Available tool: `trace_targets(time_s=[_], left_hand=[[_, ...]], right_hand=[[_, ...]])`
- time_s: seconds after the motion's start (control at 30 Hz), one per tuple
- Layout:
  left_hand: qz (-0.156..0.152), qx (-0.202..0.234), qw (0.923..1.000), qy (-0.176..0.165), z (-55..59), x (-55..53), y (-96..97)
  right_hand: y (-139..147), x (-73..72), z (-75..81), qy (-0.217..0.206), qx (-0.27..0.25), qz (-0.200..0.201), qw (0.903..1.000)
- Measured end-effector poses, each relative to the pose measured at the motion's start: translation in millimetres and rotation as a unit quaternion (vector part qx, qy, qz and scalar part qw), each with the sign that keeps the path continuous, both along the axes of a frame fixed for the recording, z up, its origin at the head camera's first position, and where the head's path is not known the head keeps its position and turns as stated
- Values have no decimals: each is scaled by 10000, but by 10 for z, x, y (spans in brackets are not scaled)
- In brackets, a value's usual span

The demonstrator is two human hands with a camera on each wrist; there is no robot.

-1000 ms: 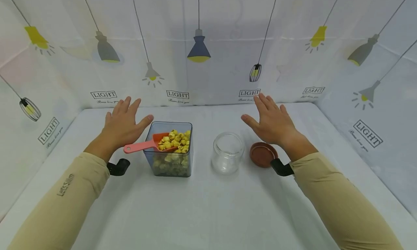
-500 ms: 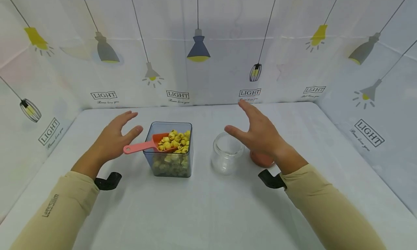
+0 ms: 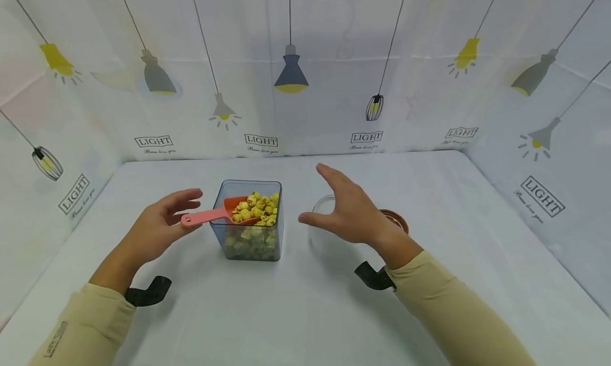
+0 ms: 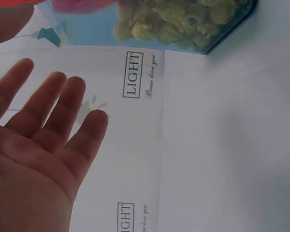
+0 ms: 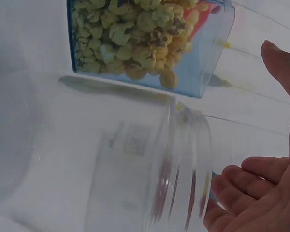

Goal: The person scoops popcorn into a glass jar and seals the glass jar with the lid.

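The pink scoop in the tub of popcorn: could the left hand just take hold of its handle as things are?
Probably yes. The left hand is open, right beside the pink scoop, whose handle sticks out over the tub rim toward the fingers, with nothing between them.

A brown lid (image 3: 395, 219) lies on the white table (image 3: 305, 313), which is walled round by a curtain (image 3: 334, 63) printed with hanging lamps.

You've got bare table (image 3: 305, 307) up front; the popcorn tub (image 3: 252, 233) with its scoop handle (image 3: 202, 216) sticking left blocks the middle, glass jar (image 3: 321, 209) just right.
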State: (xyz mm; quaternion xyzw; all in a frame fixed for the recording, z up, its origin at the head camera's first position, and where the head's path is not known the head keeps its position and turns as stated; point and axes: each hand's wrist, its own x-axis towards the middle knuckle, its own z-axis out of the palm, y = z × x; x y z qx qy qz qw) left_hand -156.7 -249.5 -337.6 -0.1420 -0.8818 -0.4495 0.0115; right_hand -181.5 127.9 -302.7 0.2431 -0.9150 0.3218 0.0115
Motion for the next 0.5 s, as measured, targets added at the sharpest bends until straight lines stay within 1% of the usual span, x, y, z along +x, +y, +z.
trace_targets(time_s=[0.1,0.17,0.27,0.33,0.5], left_hand=[[-106,129,9997,-191,17,51,0],[-160,182,9995,-183,22,72,10],[-213,380,9990,-80,18,94,34],[-143,464,9988,-11,19,114,46],[181,403,9988,218,22,154,67]], right_hand=[[-99,-10,11,-102,45,106,9999],[-161,-17,22,-120,41,172,9998],[-253,-25,33,-152,23,258,9995],[-311,-33,27,-169,23,298,9994],[-447,-53,-1,-400,93,370,9985]])
